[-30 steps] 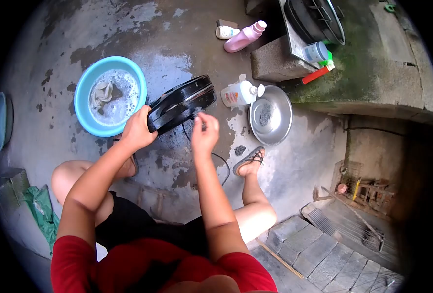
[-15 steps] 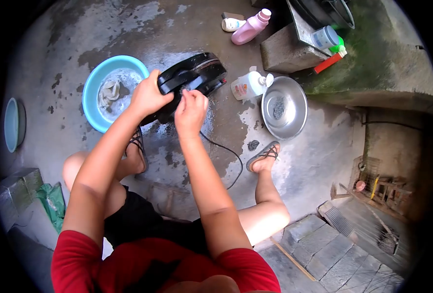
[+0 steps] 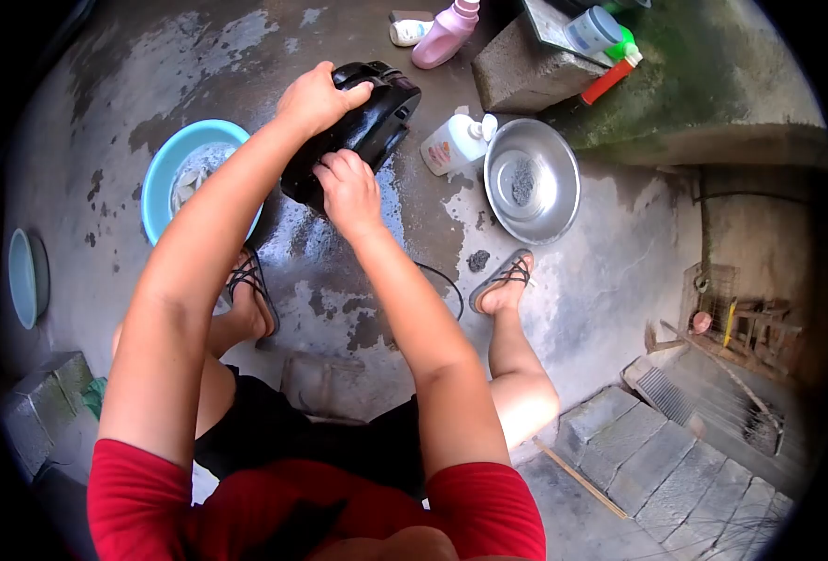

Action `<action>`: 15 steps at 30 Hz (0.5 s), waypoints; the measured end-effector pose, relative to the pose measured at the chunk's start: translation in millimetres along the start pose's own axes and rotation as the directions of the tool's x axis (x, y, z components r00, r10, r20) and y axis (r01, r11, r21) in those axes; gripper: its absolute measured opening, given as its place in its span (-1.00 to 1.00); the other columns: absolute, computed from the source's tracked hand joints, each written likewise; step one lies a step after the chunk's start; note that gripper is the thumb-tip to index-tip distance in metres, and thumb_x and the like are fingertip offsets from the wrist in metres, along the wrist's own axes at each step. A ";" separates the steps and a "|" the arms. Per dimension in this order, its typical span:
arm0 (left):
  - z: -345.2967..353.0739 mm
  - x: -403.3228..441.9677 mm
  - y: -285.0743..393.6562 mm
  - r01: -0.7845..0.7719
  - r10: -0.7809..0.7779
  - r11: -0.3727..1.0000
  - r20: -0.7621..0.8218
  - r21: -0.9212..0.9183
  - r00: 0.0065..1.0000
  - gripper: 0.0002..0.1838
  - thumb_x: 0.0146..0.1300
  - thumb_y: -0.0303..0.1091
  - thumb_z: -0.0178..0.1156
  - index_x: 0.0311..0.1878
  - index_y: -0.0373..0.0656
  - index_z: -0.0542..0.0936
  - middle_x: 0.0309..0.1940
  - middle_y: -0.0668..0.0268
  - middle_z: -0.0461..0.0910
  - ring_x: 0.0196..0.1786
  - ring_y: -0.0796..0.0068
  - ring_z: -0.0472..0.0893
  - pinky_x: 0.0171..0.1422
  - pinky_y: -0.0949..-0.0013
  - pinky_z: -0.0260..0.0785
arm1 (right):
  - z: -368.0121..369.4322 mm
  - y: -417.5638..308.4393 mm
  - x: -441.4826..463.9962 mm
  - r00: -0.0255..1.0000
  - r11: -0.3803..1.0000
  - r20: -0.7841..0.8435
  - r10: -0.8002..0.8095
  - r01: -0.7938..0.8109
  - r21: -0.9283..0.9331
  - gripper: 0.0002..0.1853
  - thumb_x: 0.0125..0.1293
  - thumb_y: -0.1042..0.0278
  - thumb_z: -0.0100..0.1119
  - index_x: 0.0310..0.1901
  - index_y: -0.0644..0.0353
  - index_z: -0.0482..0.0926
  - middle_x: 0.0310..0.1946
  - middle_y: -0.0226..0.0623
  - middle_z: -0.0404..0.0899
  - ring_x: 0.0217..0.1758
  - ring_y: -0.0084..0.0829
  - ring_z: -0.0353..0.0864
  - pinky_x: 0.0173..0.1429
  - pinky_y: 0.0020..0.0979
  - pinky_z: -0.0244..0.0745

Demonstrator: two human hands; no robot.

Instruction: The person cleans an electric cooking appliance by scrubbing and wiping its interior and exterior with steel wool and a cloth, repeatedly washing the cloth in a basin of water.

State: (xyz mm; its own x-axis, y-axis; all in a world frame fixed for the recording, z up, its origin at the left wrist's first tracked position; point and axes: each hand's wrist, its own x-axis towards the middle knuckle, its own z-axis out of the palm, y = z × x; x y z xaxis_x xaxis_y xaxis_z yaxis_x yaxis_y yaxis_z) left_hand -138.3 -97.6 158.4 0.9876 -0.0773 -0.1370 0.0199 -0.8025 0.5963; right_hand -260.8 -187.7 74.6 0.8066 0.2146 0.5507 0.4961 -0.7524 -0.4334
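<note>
A wet, glossy black appliance [image 3: 377,117] is tilted above the concrete floor, with a black cord running from it. My left hand [image 3: 321,99] grips its upper left edge. Against its lower side, my right hand [image 3: 349,187] has bent fingers pressed together; what they hold, if anything, is hidden. A light blue basin [image 3: 157,178] with a cloth in sudsy water sits to the left, partly covered by my left arm. To the right stand a white pump bottle [image 3: 449,148] and a steel bowl [image 3: 549,173] with a grey scouring pad in it.
Pink and white bottles [image 3: 445,37] lie at the top, beside a concrete block [image 3: 526,70] bearing a tub. A dark scrubber [image 3: 478,261] rests near my right foot. Another basin [image 3: 23,279] stands far left. Grey bricks [image 3: 657,467] line the lower right.
My left hand and the black appliance have moved up, and the appliance is tilted more steeply. My right hand has shifted left and up along its side. The view has shifted too.
</note>
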 end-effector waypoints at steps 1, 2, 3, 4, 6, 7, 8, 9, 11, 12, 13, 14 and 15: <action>3.0 1.5 1.3 -0.011 0.011 1.000 -0.023 -0.003 1.000 -0.27 0.02 0.25 0.22 -0.03 -0.30 0.54 -0.13 -0.08 0.62 -0.01 0.01 0.61 0.10 0.16 0.40 | -1.9 4.8 2.4 1.000 1.000 -0.013 -0.025 0.025 -0.009 -0.82 0.01 0.42 0.10 -0.32 0.19 0.62 -0.17 -0.31 0.55 0.05 -0.27 0.48 0.10 -0.26 0.42; 6.5 3.5 2.5 -0.005 0.005 1.000 -0.014 0.005 1.000 -0.24 -0.01 0.27 0.24 -0.03 -0.31 0.54 -0.13 -0.08 0.62 -0.02 0.02 0.61 0.11 0.17 0.40 | -4.2 10.2 4.3 0.998 0.999 -0.026 -0.051 0.050 -0.016 -0.83 0.01 0.43 0.09 -0.34 0.18 0.62 -0.18 -0.32 0.55 0.04 -0.27 0.49 0.10 -0.27 0.42; 8.6 3.2 5.4 -0.025 0.025 1.000 -0.019 0.004 1.000 -0.24 -0.01 0.27 0.24 -0.03 -0.31 0.54 -0.13 -0.08 0.62 -0.02 0.02 0.61 0.11 0.17 0.40 | -6.2 15.8 6.5 0.996 0.997 -0.039 -0.078 0.077 -0.024 -0.83 0.00 0.43 0.09 -0.35 0.17 0.63 -0.19 -0.33 0.56 0.03 -0.28 0.49 0.10 -0.27 0.41; 10.8 2.3 8.0 -0.042 0.042 0.999 -0.024 0.004 0.999 -0.24 -0.01 0.27 0.24 -0.03 -0.32 0.54 -0.13 -0.08 0.62 -0.02 0.03 0.61 0.11 0.17 0.40 | -9.8 21.2 9.9 0.995 0.996 -0.044 -0.087 0.085 -0.032 -0.84 -0.02 0.42 0.12 -0.36 0.15 0.63 -0.22 -0.34 0.56 0.01 -0.28 0.50 0.09 -0.28 0.41; 11.9 5.4 10.4 -0.029 0.028 1.000 0.054 0.011 0.998 -0.10 -0.06 0.31 0.22 0.14 -0.32 0.48 -0.01 -0.08 0.58 0.10 0.08 0.57 0.20 0.19 0.37 | -11.4 40.4 15.6 0.995 0.997 -0.094 -0.038 0.031 -0.065 -0.80 -0.05 0.45 0.16 -0.31 0.14 0.64 -0.22 -0.33 0.57 0.00 -0.26 0.50 0.09 -0.23 0.40; 13.9 6.9 9.7 -0.037 0.037 0.999 0.032 0.007 0.999 -0.16 -0.03 0.29 0.23 0.09 -0.31 0.50 -0.06 -0.09 0.59 0.06 0.06 0.58 0.17 0.19 0.38 | -15.7 49.1 21.8 0.993 0.996 -0.120 0.020 -0.031 -0.089 -0.78 -0.05 0.47 0.16 -0.29 0.14 0.64 -0.20 -0.32 0.58 0.00 -0.24 0.50 0.09 -0.21 0.39; 15.5 7.9 9.0 -0.049 0.049 0.999 0.010 0.001 0.999 -0.22 0.00 0.27 0.23 0.03 -0.31 0.53 -0.10 -0.09 0.61 0.02 0.04 0.60 0.13 0.19 0.38 | -20.4 58.7 29.7 0.971 0.984 -0.191 0.145 -0.162 -0.074 -0.77 -0.04 0.49 0.15 -0.28 0.15 0.64 -0.19 -0.31 0.58 0.00 -0.22 0.50 0.08 -0.19 0.39; 15.9 8.5 10.0 -0.062 0.062 0.998 -0.011 -0.004 0.998 -0.27 0.03 0.25 0.24 -0.02 -0.31 0.55 -0.15 -0.10 0.62 -0.02 0.02 0.61 0.10 0.18 0.39 | -23.0 66.5 34.2 0.928 0.956 -0.260 0.268 -0.290 -0.049 -0.76 -0.04 0.51 0.13 -0.27 0.16 0.64 -0.18 -0.30 0.59 0.00 -0.20 0.50 0.08 -0.18 0.39; 13.6 10.1 12.2 -0.044 0.044 0.999 0.028 -0.015 0.999 -0.26 0.04 0.25 0.22 0.00 -0.31 0.55 -0.13 -0.09 0.61 0.00 0.03 0.60 0.12 0.18 0.38 | -18.5 62.6 30.7 0.924 0.967 -0.309 0.228 -0.252 -0.041 -0.79 -0.01 0.49 0.14 -0.28 0.19 0.63 -0.18 -0.25 0.60 0.00 -0.18 0.50 0.07 -0.17 0.41; 14.0 12.5 11.0 -0.036 0.036 0.999 0.040 -0.010 0.999 -0.22 0.02 0.28 0.21 0.03 -0.31 0.54 -0.09 -0.09 0.60 0.03 0.04 0.59 0.15 0.19 0.38 | -14.0 54.7 25.2 0.954 0.981 -0.228 0.194 -0.191 0.035 -0.81 0.00 0.46 0.13 -0.30 0.19 0.63 -0.18 -0.24 0.59 0.00 -0.18 0.50 0.09 -0.18 0.41; 14.6 14.4 11.2 -0.026 0.026 1.000 0.049 -0.005 0.998 -0.19 0.00 0.30 0.19 0.06 -0.31 0.53 -0.05 -0.08 0.60 0.07 0.05 0.58 0.18 0.19 0.37 | -7.2 45.3 17.6 0.978 0.984 -0.148 0.149 -0.132 0.117 -0.83 0.00 0.44 0.13 -0.33 0.19 0.62 -0.19 -0.23 0.59 0.01 -0.19 0.50 0.11 -0.18 0.40; 15.0 14.3 12.6 -0.027 0.028 1.000 0.049 -0.010 0.998 -0.21 0.02 0.30 0.18 0.04 -0.30 0.54 -0.07 -0.07 0.61 0.04 0.05 0.59 0.17 0.17 0.37 | 12.2 34.4 -0.7 0.991 0.995 -0.132 0.023 -0.010 0.096 -0.85 0.01 0.42 0.12 -0.36 0.18 0.61 -0.19 -0.24 0.58 0.01 -0.20 0.50 0.13 -0.18 0.40; 15.2 13.6 15.0 -0.027 0.027 1.000 0.051 -0.006 0.998 -0.22 0.02 0.30 0.18 0.03 -0.29 0.54 -0.08 -0.07 0.61 0.03 0.05 0.60 0.16 0.17 0.37 | 15.1 22.0 -6.3 0.988 0.991 -0.116 -0.100 0.109 0.076 -0.87 0.01 0.40 0.11 -0.39 0.17 0.60 -0.20 -0.24 0.58 0.02 -0.20 0.50 0.15 -0.19 0.39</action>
State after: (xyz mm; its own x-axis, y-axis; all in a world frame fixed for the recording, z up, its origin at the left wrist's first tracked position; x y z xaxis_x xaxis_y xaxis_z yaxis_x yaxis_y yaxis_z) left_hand -127.0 -119.7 153.6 0.9785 -0.1289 -0.1610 -0.0054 -0.7964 0.6048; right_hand -250.1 -196.2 50.8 0.7101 0.2149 0.6705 0.6042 -0.6751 -0.4234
